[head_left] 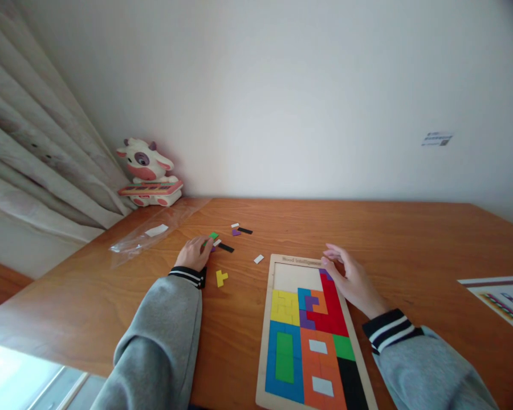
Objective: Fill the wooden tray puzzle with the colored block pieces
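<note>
My left hand (194, 253) is on the table among loose puzzle pieces, its fingers bent down and closed around a green puzzle piece (214, 235) that they partly hide. Beside its fingertips lie a black bar piece (226, 247) and a small white piece (217, 242). A yellow T-shaped piece (220, 278) lies nearer to me. My right hand (350, 279) rests at the upper right edge of the wooden puzzle board (263, 353), fingers apart, thumb by a purple piece (325, 274) in the corner. Coloured pieces fill most of the board; bare wood shows at its upper left.
Farther back lie another black bar (245, 230), a purple piece (236, 232) and a white piece (259, 259). A clear plastic bag (141, 236) and a cow toy with a keyboard (149, 173) are at the back left. A printed sheet (502, 299) lies at right.
</note>
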A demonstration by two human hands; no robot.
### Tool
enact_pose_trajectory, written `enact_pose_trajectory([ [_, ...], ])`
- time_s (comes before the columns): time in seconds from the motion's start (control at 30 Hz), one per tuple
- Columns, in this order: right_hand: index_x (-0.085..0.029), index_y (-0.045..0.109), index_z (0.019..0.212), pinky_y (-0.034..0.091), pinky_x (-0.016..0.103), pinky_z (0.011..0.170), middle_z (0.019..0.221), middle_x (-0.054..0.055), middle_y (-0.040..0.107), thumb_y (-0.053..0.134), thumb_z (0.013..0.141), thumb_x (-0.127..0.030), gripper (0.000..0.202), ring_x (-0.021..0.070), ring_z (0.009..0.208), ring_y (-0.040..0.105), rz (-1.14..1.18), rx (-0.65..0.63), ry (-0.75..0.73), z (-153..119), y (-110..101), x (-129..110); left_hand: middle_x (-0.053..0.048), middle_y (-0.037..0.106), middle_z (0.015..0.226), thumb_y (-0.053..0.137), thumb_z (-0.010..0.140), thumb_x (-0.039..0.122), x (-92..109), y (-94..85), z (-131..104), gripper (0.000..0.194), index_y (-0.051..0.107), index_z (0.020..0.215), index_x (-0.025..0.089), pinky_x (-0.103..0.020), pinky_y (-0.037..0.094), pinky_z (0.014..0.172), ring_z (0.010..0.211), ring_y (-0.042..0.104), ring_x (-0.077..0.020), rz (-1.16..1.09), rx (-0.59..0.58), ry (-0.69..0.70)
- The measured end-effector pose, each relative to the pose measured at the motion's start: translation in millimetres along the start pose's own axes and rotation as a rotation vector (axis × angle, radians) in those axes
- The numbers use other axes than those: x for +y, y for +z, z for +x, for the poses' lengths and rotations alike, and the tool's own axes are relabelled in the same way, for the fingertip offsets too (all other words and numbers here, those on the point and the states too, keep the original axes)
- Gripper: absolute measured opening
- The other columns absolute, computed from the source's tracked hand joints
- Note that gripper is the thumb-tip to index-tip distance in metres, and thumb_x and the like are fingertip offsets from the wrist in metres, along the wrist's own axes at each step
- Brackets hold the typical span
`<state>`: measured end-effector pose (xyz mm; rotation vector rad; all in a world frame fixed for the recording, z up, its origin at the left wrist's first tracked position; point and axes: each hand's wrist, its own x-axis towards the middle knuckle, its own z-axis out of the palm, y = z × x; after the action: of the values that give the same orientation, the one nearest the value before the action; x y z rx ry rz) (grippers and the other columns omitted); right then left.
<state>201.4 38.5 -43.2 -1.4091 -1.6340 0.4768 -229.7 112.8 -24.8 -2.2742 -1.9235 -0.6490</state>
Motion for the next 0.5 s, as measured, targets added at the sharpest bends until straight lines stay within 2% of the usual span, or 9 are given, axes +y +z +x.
enact_pose_trajectory([
  [0.07,-0.022,0.051,0.128,0.048,0.053,0.100,0.117,0.013,0.066,0.051,0.092,-0.052,0.047,0.0278,0.108,0.064,-0.005,0.004,-0.007,0,0,0,-0.010,0.064,0.128,0.040,0.094,0.050,-10,2.2,-3,0.044,0.060,0.121,0.021,-0.041,0.044,0.107,0.122,0.057,-0.0244,-0.056,-0.007,0.103],
  [0.13,-0.022,0.051,0.128,0.049,0.053,0.099,0.116,0.013,0.066,0.051,0.093,-0.052,0.046,0.0280,0.108,0.064,-0.025,-0.005,-0.019,0,0,-1,-0.014,0.054,0.140,0.044,0.090,0.058,-16,5.6,-6,0.060,0.051,0.134,0.017,-0.046,0.037,0.112,0.134,0.047,-0.0280,-0.091,-0.028,0.184],
  [0.2,-0.022,0.052,0.127,0.050,0.052,0.098,0.116,0.013,0.067,0.050,0.093,-0.052,0.045,0.0281,0.107,0.064,-0.055,-0.023,-0.031,1,0,-2,-0.017,0.045,0.148,0.046,0.088,0.063,-15,9.8,-8,0.073,0.043,0.141,0.014,-0.050,0.033,0.114,0.139,0.039,-0.0307,-0.078,-0.073,0.202],
  [0.27,-0.022,0.052,0.127,0.050,0.052,0.097,0.115,0.013,0.067,0.049,0.093,-0.051,0.044,0.0280,0.107,0.064,-0.087,-0.041,-0.040,2,1,-4,-0.018,0.038,0.152,0.046,0.087,0.065,-7,14.2,-9,0.077,0.039,0.144,0.013,-0.054,0.030,0.115,0.141,0.035,-0.0327,-0.043,-0.125,0.180],
  [0.37,-0.022,0.051,0.128,0.050,0.052,0.096,0.115,0.013,0.067,0.049,0.094,-0.050,0.045,0.0280,0.106,0.064,-0.121,-0.053,-0.046,2,1,-4,-0.018,0.040,0.151,0.046,0.089,0.063,17,20.3,-10,0.072,0.043,0.142,0.014,-0.059,0.025,0.115,0.142,0.033,-0.0345,-0.009,-0.173,0.133],
  [0.5,-0.022,0.051,0.128,0.051,0.051,0.095,0.113,0.013,0.068,0.048,0.093,-0.050,0.044,0.0281,0.104,0.065,-0.133,-0.046,-0.057,2,2,-3,-0.015,0.045,0.148,0.045,0.093,0.055,45,23.8,-6,0.056,0.051,0.135,0.019,-0.061,0.024,0.114,0.139,0.038,-0.0335,-0.057,-0.138,0.141],
])
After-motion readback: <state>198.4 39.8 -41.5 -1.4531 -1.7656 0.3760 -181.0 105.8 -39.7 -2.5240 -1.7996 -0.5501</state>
